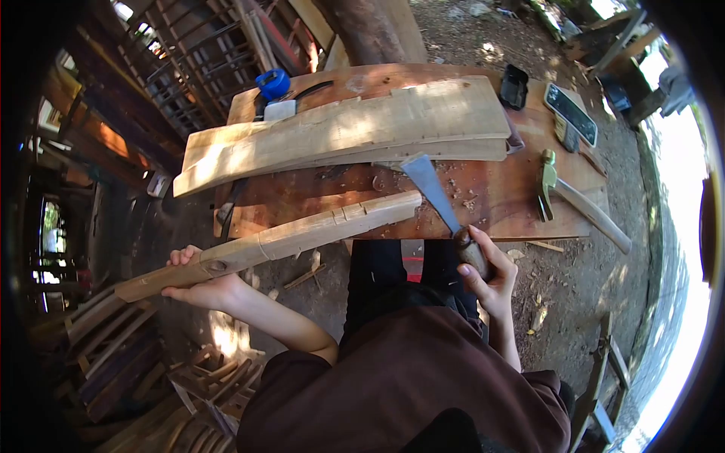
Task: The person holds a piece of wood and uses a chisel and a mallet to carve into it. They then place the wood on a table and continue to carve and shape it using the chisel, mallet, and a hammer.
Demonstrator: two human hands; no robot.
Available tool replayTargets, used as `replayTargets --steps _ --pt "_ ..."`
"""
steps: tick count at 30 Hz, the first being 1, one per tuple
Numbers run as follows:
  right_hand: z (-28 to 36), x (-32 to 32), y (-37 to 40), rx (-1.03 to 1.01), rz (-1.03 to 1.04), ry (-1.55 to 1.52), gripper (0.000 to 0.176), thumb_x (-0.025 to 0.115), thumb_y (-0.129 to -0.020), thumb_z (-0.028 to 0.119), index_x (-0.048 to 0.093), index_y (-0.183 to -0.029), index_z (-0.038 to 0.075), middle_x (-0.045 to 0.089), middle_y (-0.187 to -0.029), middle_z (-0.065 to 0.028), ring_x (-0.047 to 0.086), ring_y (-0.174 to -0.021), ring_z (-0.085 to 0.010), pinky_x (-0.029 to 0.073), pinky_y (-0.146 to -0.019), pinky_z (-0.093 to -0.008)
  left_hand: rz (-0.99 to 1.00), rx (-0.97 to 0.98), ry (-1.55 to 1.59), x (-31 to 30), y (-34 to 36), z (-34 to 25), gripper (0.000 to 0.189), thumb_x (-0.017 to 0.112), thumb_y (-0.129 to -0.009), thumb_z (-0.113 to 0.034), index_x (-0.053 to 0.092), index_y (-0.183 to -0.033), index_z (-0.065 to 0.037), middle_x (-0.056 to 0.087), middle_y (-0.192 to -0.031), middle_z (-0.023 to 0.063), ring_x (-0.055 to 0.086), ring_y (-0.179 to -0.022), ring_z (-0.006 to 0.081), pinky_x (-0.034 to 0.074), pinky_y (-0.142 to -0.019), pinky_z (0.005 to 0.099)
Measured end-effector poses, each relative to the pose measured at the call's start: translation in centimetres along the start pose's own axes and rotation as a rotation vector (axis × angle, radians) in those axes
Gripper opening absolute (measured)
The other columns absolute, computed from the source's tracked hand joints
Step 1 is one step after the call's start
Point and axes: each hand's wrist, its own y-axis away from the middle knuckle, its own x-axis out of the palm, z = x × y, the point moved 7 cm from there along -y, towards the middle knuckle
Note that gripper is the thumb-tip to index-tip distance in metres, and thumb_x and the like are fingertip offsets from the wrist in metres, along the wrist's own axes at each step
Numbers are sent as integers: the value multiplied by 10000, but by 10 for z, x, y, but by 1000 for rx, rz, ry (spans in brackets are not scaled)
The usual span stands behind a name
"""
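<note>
My left hand (205, 292) is wrapped around a long squared wooden bar (306, 232), thumb below and fingertips over its far side. The bar slants up to the right, its notched end over the front of the wooden table (287, 202). Pencil-like lines and a dark knot mark its surface. In my right hand (492, 273) is a chisel (436, 190), gripped by its round wooden handle. Its wide, flared blade points away from me over the table, the edge just beyond the bar's end. Small wood shavings (470, 202) lie beside the blade.
Stacked pale boards (362, 124) lie across the table. To the right are a claw hammer (549, 189), a phone (572, 115), a brush (566, 134) and a black case (514, 86). A blue tape measure (273, 83) sits at the back left. Scrap wood (219, 381) covers the floor at lower left.
</note>
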Motion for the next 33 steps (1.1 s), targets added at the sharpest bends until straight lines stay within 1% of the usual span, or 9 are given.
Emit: replayTargets --steps 6,12,13,16,19,21,22,28,33 --pt "14 -7 0 -150 6 97 480 694 -759 119 541 -1202 19 645 -1009 -152 639 -909 -219 462 -793 -288 -29 7 -172 -4 15 47 521 230 -943 -521 434 -834 -53 435 -790 63 424 -709 175 409 -706 307" --pt "12 -18 5 1 -12 33 456 634 -824 135 504 -1255 64 651 -978 -155 621 -882 -164 461 -778 -291 -29 -92 -339 15 36 66 420 415 -922 -476 420 -802 -73 425 -787 32 441 -739 150 409 -773 306" --pt "8 -18 4 -43 -56 8 479 641 -822 148 487 -1269 65 642 -946 -78 551 -733 -89 454 -686 -251 -54 -76 -391 18 37 64 409 424 -922 -468 422 -787 -82 423 -774 22 442 -731 144 411 -783 313" --pt "10 -25 7 47 -20 -22 478 607 -861 195 461 -1306 102 631 -897 -42 510 -621 -55 425 -576 -215 27 -72 -427 34 39 59 383 437 -924 -441 418 -753 -99 389 -718 -2 432 -701 135 412 -826 339" --pt "15 -19 6 73 33 -88 424 522 -908 185 445 -1320 121 649 -976 -95 594 -745 -116 476 -714 -271 71 -44 -407 48 42 52 322 476 -928 -365 394 -765 -99 365 -753 -5 405 -711 118 392 -753 270" --pt "9 -11 8 216 120 -225 395 471 -937 178 438 -1329 139 636 -886 -46 545 -621 -68 469 -586 -230 75 -42 -357 52 39 47 305 492 -925 -343 391 -770 -101 359 -757 -6 399 -713 111 380 -731 254" --pt "7 -8 8 143 120 -230 363 446 -949 169 464 -1309 131 607 -799 -31 529 -553 -45 447 -505 -199 74 -50 -308 53 37 46 289 509 -921 -321 388 -774 -103 353 -761 -7 392 -716 104 368 -709 239" --pt "0 4 10 262 283 -561 238 452 -943 172 556 -1105 33 607 -865 -98 592 -571 -114 491 -524 -227 81 89 -307 83 10 21 285 525 -910 -299 374 -755 -114 331 -736 -14 360 -653 70 349 -607 193" --pt "20 -3 1 194 306 -737 288 436 -933 223 473 -1133 19 602 -967 -222 614 -588 -205 504 -538 -268 240 98 -220 127 -15 10 288 519 -901 -267 357 -710 -125 308 -691 -23 312 -545 58 303 -483 183"
